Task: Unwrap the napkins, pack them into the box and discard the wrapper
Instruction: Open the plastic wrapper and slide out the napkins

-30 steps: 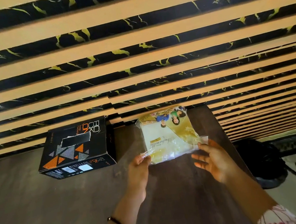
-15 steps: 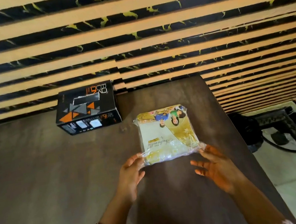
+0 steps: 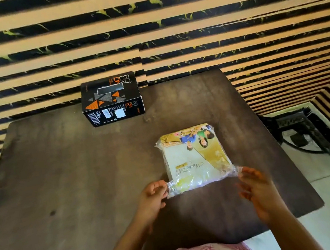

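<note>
Napkin pack (image 3: 195, 158): lies flat on the dark worktop (image 3: 62, 180), near the person's edge and right of centre, its printed face up and turned away from the wearer; still sealed in clear film.

Wrapper (image 3: 176, 188): the loose crimped end of the film points toward the person, the likely reason the pack is set this way round, since that flap is the easiest place to start a tear.

Left hand (image 3: 151, 199): fingertips pinched on the left corner of the film flap, closed on the plastic rather than on the napkins inside.

Right hand (image 3: 254, 186): fingers spread and loosely curled at the right corner of the same flap, touching or just short of it; the blur leaves it unclear, and no firm grip shows.

Box (image 3: 112, 99): black carton with orange and grey triangles, standing at the far edge of the worktop against the striped wall (image 3: 147, 32), well apart from the pack; a slot shows in its top face. Parked there, it seems to leave room for the unwrapping.

Stage: opening barely begun, by the look of it; packing and discarding remain.

Risk: thin film may stretch instead of tearing, or the stack may slide toward the person when pulled.
</note>
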### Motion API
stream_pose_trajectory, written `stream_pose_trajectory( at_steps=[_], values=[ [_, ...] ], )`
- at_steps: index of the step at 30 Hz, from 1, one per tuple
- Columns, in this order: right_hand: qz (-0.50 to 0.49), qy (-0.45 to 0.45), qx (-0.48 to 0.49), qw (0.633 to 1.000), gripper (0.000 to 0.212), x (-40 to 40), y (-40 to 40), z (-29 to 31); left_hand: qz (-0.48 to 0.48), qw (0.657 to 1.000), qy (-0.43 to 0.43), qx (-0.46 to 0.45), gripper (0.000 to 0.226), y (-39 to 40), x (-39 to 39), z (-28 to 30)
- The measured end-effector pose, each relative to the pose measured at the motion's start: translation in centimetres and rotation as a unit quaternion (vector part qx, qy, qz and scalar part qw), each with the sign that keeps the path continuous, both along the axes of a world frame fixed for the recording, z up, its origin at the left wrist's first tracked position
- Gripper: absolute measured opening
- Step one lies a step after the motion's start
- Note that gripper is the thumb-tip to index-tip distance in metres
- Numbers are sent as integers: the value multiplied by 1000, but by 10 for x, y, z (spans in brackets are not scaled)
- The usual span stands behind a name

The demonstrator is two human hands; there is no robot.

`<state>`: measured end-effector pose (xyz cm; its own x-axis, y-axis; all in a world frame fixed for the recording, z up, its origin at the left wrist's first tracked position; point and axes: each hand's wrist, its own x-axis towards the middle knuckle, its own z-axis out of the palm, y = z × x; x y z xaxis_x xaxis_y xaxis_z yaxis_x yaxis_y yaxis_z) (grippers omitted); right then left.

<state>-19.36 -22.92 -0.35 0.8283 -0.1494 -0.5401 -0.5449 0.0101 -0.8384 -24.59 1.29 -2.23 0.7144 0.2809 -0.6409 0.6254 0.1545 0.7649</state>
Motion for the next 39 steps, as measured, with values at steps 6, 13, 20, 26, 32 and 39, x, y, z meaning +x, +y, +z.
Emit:
stream_pose_trajectory(
  at_steps=[6,13,20,26,32,39],
  values=[
    [81,-190,-250,946,20,-11,31,23,-196,899,-179,349,44,-3,19,4],
    [293,-232,-362,854,27,-1,51,27,-341,760,-242,498,62,-37,57,4],
    [359,-215,-358,835,33,14,39,11,-390,764,-200,473,71,-43,65,-21],
    [410,-220,-311,829,37,28,34,-4,-375,756,-189,502,71,-49,55,-36],
    [443,-216,-409,768,45,47,37,-18,-343,757,-186,525,81,-56,52,-45],
    [446,-200,-481,727,31,58,38,-12,-341,739,-110,570,76,-67,56,-41]
  ],
)
